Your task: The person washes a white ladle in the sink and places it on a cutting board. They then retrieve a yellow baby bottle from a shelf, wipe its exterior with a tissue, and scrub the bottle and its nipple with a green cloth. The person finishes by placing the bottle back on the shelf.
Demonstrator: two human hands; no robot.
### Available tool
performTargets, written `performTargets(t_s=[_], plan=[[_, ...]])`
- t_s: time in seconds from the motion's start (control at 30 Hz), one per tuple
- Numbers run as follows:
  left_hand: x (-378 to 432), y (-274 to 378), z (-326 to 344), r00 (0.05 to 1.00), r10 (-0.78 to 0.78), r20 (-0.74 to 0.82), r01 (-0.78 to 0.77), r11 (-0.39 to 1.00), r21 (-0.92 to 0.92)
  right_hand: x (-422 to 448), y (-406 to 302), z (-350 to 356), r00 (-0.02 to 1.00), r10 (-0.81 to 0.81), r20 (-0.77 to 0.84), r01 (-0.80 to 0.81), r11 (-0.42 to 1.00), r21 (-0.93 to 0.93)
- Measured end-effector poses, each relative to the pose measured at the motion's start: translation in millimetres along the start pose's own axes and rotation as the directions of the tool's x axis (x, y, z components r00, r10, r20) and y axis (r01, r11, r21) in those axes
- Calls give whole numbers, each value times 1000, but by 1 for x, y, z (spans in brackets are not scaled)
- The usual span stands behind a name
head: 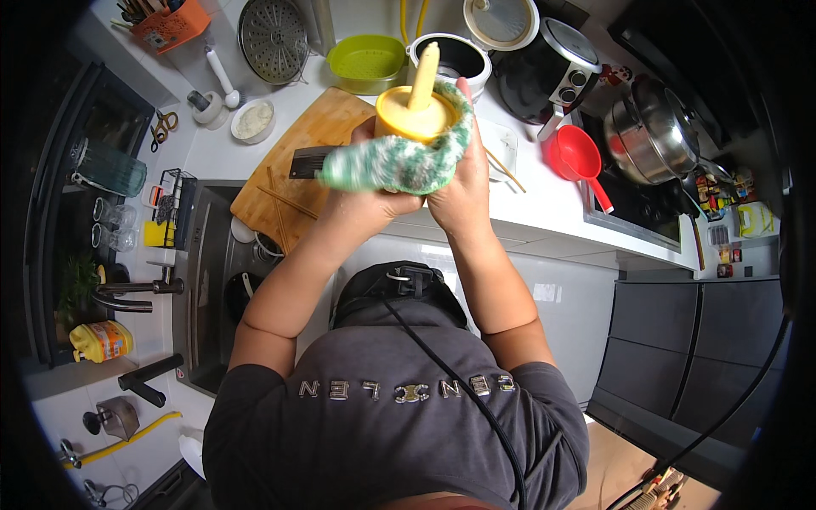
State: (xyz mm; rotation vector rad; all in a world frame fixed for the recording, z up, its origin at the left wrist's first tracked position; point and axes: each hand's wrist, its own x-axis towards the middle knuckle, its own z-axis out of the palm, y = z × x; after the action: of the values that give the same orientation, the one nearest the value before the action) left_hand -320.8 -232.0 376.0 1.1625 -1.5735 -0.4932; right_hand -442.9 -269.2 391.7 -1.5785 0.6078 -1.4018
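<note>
Both my hands hold a yellow cup-like container [417, 118] with a pale yellow stick-shaped piece [424, 76] standing up from its top. A fluffy green and white cloth [408, 162] wraps the near and right sides of the container; its left end is blurred. My left hand [370, 207] grips the cloth and container from the left, with its fingers mostly hidden. My right hand [468, 182] cups the right side, thumb or finger pointing up. Behind the cloth, a dark slotted blade [308, 163] lies over a wooden cutting board [338, 118]. Chopsticks [287, 203] rest on the board's near part.
A sink [207, 268] is at the left. A white bowl of pale powder [254, 121], a green basin [368, 60] and an open white cooker [450, 54] stand farther back. On the right are a red ladle [575, 153] and a steel pot [650, 140] on the stove.
</note>
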Motion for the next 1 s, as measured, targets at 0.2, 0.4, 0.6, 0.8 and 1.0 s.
performTargets(t_s=[0.2,0.4,0.6,0.8,1.0], plan=[[-8,-13,4,978,-195,68,206,894,-398,-2,12,-3,1000,15,-24,-10,982,191],[-4,-14,11,991,-120,59,133,840,-525,-5,18,-6,984,140,-111,-95,937,336],[0,4,1,962,-148,231,271,644,-715,13,40,-22,871,490,39,-376,612,696],[2,9,-8,910,-195,365,408,569,-714,8,37,-38,916,363,173,-315,381,869],[5,13,-3,870,-317,378,492,496,-716,-4,0,-19,992,98,76,-111,976,189]])
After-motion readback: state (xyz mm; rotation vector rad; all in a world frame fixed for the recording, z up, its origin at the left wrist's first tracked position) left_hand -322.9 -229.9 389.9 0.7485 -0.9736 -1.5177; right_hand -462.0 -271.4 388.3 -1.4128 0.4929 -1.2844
